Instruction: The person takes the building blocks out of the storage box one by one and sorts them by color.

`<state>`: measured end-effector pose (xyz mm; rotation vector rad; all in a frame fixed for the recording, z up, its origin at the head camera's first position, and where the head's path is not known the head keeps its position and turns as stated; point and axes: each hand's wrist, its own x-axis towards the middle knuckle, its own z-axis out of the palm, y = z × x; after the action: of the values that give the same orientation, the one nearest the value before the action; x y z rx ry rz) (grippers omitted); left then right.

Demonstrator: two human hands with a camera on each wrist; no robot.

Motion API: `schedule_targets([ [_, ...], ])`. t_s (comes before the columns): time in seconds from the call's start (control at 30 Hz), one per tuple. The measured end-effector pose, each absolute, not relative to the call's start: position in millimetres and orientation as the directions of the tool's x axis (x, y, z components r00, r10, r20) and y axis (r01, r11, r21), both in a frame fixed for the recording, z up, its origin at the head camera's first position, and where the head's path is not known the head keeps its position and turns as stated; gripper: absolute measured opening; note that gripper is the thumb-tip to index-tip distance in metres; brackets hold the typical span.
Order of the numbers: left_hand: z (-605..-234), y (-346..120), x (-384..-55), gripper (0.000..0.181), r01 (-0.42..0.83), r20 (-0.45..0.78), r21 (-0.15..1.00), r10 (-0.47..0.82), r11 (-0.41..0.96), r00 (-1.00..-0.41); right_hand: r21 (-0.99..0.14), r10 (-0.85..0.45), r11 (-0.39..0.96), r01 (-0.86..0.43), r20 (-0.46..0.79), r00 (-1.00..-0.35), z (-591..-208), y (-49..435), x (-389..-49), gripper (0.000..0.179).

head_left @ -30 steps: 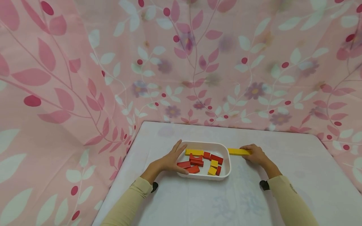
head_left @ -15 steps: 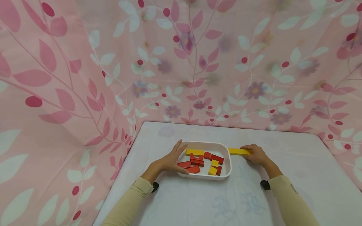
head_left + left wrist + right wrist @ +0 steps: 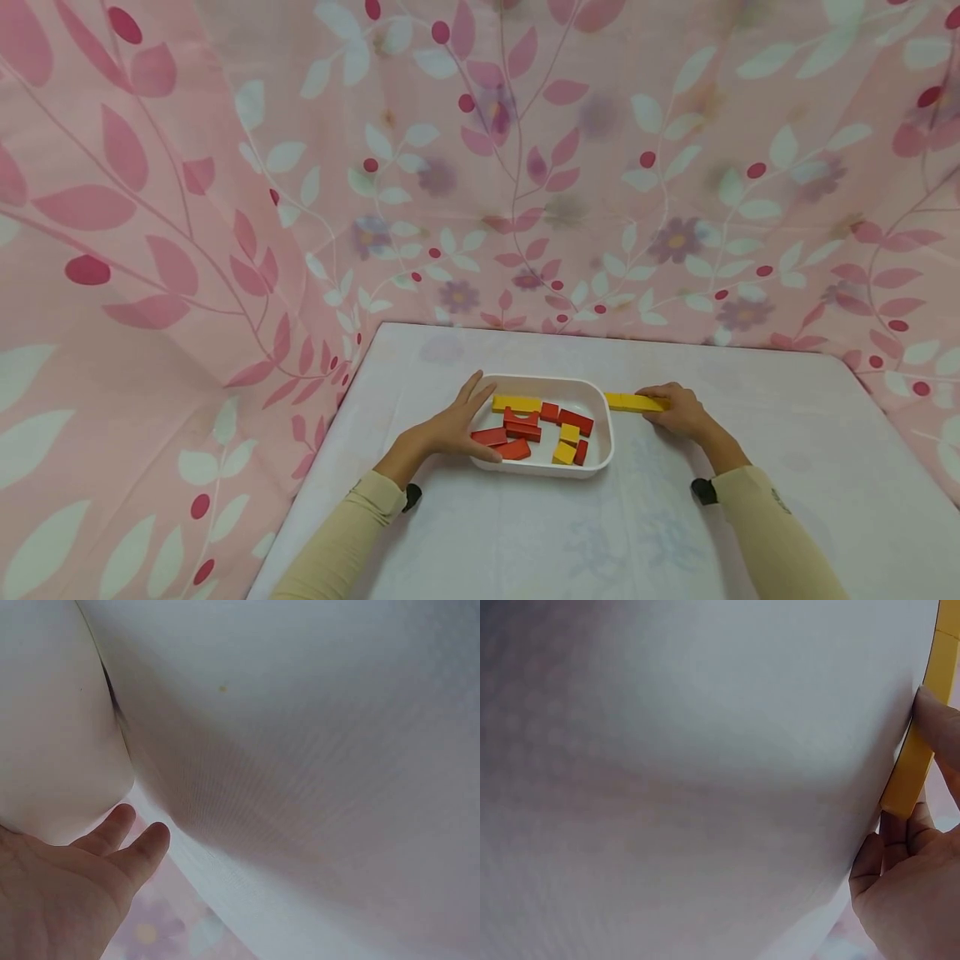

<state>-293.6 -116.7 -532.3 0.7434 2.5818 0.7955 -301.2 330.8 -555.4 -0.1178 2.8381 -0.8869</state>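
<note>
My left hand (image 3: 452,423) spreads over the left end of a white plastic tray (image 3: 547,471), thumb across the near rim and fingers reaching toward the far rim. In the left wrist view its straight fingers lie along the tray's outer wall (image 3: 64,720). Inside the tray are red and yellow toy blocks, among them a long yellow block (image 3: 516,405) and a red arched block (image 3: 521,419). Right of the tray, my right hand (image 3: 678,410) pinches a yellow block (image 3: 910,776) between thumb and fingers. Its row, with a seam showing, runs up to the tray's right wall.
A white cloth covers the table (image 3: 645,533). Pink floral curtains (image 3: 570,208) hang behind it and along the left side. Dark wrist straps (image 3: 702,492) show at the ends of the beige sleeves (image 3: 772,525).
</note>
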Motion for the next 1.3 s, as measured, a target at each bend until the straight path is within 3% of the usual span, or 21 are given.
schedule_targets([
  [0.27,-534,-117,-294,0.124,0.37,-0.162,0.602,0.562,0.707,-0.811,-0.573,-0.128,0.819,-0.042,-0.111,-0.985,-553,329,-299,0.041],
  [0.47,-535,-115,-294,0.124,0.373,-0.165,0.603,0.568,0.705,-0.806,-0.568,-0.12,0.823,-0.017,-0.145,-0.982,-546,332,-295,0.062],
  [0.7,-530,-115,-292,0.125,0.362,-0.173,0.605,0.561,0.709,-0.81,-0.698,-0.083,0.716,0.011,-0.101,-0.991,-529,334,-291,0.082],
  [1.3,-532,-118,-292,0.131,0.367,-0.157,0.623,0.57,0.691,-0.806,-0.909,-0.137,0.399,-0.118,0.068,-0.988,-481,252,-284,0.069],
])
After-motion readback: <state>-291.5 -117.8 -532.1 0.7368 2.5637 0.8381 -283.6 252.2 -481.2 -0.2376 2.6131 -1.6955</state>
